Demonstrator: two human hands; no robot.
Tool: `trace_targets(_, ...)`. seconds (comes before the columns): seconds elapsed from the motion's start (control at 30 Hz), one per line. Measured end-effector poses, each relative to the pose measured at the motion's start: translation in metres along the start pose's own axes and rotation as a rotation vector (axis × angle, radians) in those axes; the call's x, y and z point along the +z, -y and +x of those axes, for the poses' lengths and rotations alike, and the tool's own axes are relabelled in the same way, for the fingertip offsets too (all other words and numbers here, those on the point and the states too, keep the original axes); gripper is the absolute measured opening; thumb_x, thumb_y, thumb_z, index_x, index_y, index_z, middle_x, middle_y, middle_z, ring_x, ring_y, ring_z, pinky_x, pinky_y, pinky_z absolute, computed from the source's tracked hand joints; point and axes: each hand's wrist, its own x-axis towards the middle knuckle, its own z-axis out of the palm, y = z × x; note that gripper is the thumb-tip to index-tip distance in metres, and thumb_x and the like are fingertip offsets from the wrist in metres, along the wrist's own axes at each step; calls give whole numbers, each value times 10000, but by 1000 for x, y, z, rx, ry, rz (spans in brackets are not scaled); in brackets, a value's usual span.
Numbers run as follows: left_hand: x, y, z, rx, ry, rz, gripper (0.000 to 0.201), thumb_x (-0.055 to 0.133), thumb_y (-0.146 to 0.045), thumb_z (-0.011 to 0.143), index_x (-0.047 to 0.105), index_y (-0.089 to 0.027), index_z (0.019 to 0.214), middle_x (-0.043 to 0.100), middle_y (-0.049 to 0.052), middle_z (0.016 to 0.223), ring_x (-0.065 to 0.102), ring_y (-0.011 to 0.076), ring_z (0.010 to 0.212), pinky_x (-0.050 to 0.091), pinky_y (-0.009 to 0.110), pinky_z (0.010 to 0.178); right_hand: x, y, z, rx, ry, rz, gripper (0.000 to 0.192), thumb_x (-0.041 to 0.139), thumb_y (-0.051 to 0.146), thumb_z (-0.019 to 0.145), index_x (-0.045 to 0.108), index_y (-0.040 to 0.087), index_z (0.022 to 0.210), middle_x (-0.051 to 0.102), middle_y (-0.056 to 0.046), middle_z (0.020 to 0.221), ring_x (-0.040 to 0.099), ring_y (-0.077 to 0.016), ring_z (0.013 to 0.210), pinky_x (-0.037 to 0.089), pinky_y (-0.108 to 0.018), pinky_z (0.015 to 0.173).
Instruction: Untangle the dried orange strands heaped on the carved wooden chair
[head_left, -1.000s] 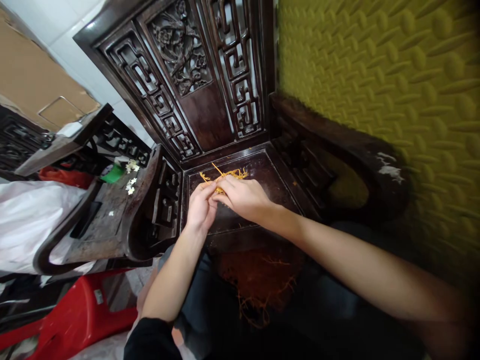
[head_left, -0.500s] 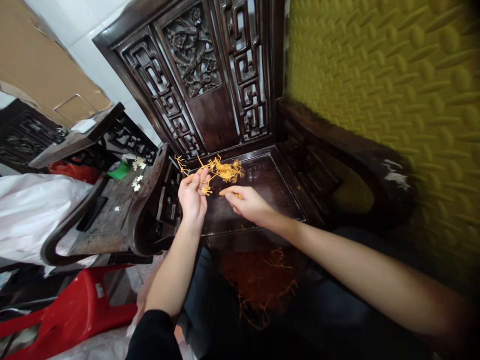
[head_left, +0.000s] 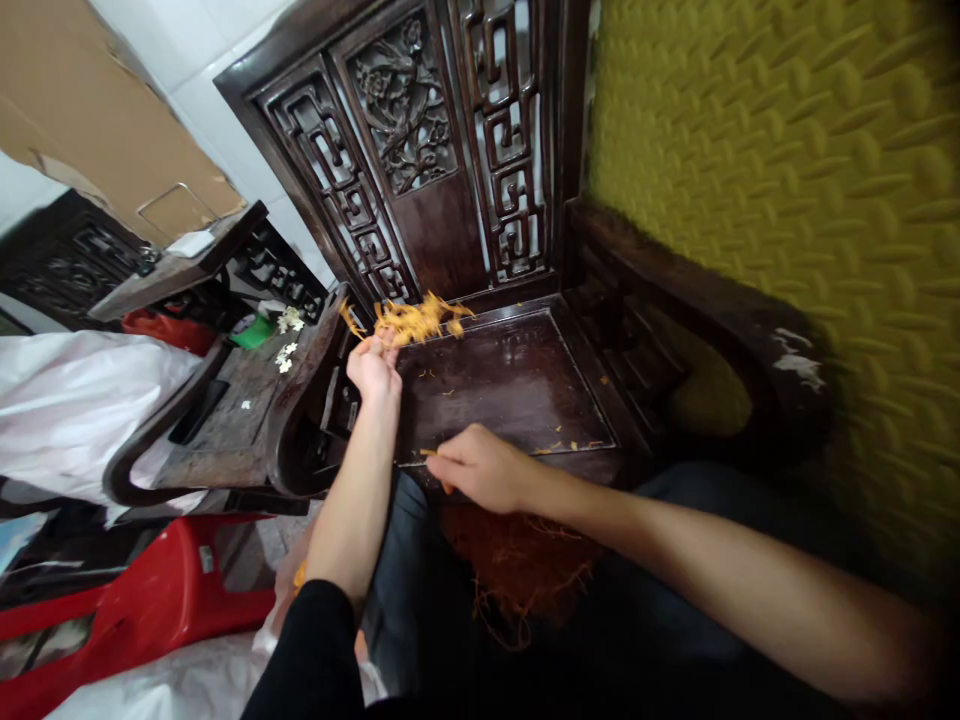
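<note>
Two bare hands work over a dark carved wooden chair (head_left: 517, 370). Nearest the viewer, a heap of orange-brown strands (head_left: 517, 570) lies low in the picture, just below the chair seat's front edge, on something dark that cannot be made out. Just above it, the right hand (head_left: 484, 468) rests at the front edge of the seat, fingers curled together in a narrow grip on a small orange strand (head_left: 429, 453) that pokes out to the left of the fingertips. A few loose orange bits (head_left: 559, 446) lie scattered on the seat near that edge.

Farther back, at the seat's left rear corner, the left hand (head_left: 373, 365) is lifted above the wood, its grip pinched on a bunch of orange threads (head_left: 416, 318); the bunch fans out to the right, above the seat and in front of the carved backrest (head_left: 420, 150).

Left of the chair stands a second dark wooden chair (head_left: 232, 420) with small white flowers (head_left: 287, 352) on its seat and a green object (head_left: 253, 332) just behind them. A red plastic stool (head_left: 135, 610) sits at lower left, with white plastic sheeting (head_left: 75, 400) above it. A yellow padded wall (head_left: 787, 180) fills the right side.
</note>
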Motion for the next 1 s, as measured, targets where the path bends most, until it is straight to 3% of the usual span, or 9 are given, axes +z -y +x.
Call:
trace_targets(0.13,-15,-14,10,-130,308,103,198,551,-5,733,445,-165,782,753,128,970,754,220,953,597,365,831,-27,3,-7,79,109,41,313,472,198,947,769,109,905,684,-15,608,592,-113,515,432,-235,585)
trace_targets(0.2,-22,-15,0,-188,470,208,232,560,-11,656,433,-170,767,761,119,980,760,242,922,602,354,766,-53,-4,-5,94,10,64,343,463,193,948,754,103,1106,709,-23,653,624,-126,552,463,-245,607)
trace_targets(0.3,-28,-16,-18,-183,568,349,235,552,-45,585,533,-155,792,763,71,853,738,193,670,573,283,632,-89,-16,-1,58,-251,70,390,487,222,950,713,141,1257,751,-38,787,626,-129,575,488,-267,616)
trace_targets(0.4,-30,-18,-32,-135,659,403,242,546,-96,614,648,-112,833,771,94,878,561,78,413,436,204,457,-104,-25,2,17,-480,-17,364,555,265,936,734,175,1240,782,-60,955,697,-172,739,547,-330,759)
trace_targets(0.47,-29,-20,-40,-125,730,401,165,572,-149,708,669,-98,832,772,128,976,409,17,343,281,186,368,-102,-28,5,20,-519,-74,325,634,314,905,769,180,1169,777,-74,1084,722,-219,928,545,-375,901)
trace_targets(0.57,-27,-20,-52,-135,751,427,140,688,-243,796,660,-126,867,770,87,934,308,-8,337,177,181,347,-89,-28,9,75,-461,-127,382,704,419,862,784,162,1133,770,-99,1116,725,-249,982,538,-383,930)
trace_targets(0.7,-23,-17,-64,-77,728,406,241,821,-266,741,663,-153,882,748,43,834,597,75,564,452,185,547,-79,-26,11,58,-289,-89,414,643,518,895,803,167,1044,788,-79,983,719,-212,877,529,-314,797)
trace_targets(0.8,-20,-15,-68,-69,726,370,248,832,-271,736,678,-146,884,759,81,882,699,154,774,540,268,752,-82,-29,11,40,-165,-53,409,669,532,871,802,172,1012,782,-60,918,693,-188,829,493,-280,730)
trace_targets(1.0,-19,-16,-68,-68,772,425,431,844,-115,646,734,-145,1062,765,114,1029,714,192,913,549,282,818,-87,-37,16,19,-193,-135,258,643,350,892,795,158,973,771,-51,895,654,-170,782,446,-274,707)
